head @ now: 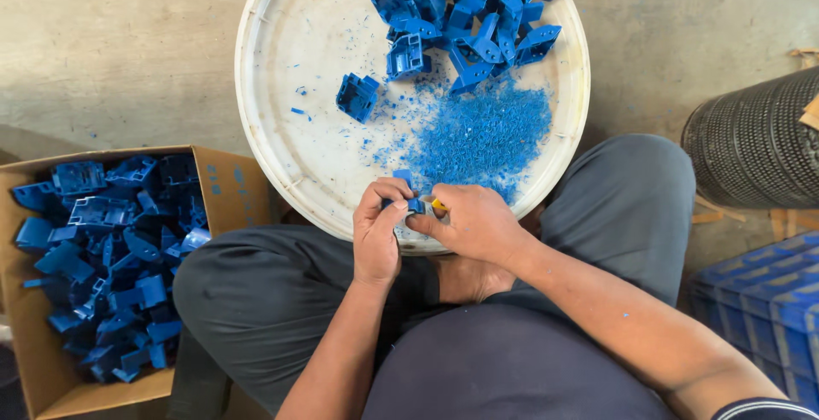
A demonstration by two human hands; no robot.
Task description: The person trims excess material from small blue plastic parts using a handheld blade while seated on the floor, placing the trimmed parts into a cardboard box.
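In the head view, the left hand (377, 232) pinches a small blue plastic part (408, 202) between thumb and fingers, just above the near rim of the round white tray (281, 87). The right hand (474, 224) closes its fingers on a small yellow-handled tool (438, 205) set against that part. The tool works close to the left thumb, so a slip off the hard plastic could nick it; a loose pinch could also let the part drop into the lap.

The tray holds a heap of blue parts (465, 11) at its far side, one lone part (357, 96) near the middle, and a spread of blue shavings (482, 134) just beyond the hands. The cardboard box (223, 183) on the left is nearly full of the same blue parts. A blue crate (759, 288) and a dark perforated drum (751, 143) stand on the right, contents not visible
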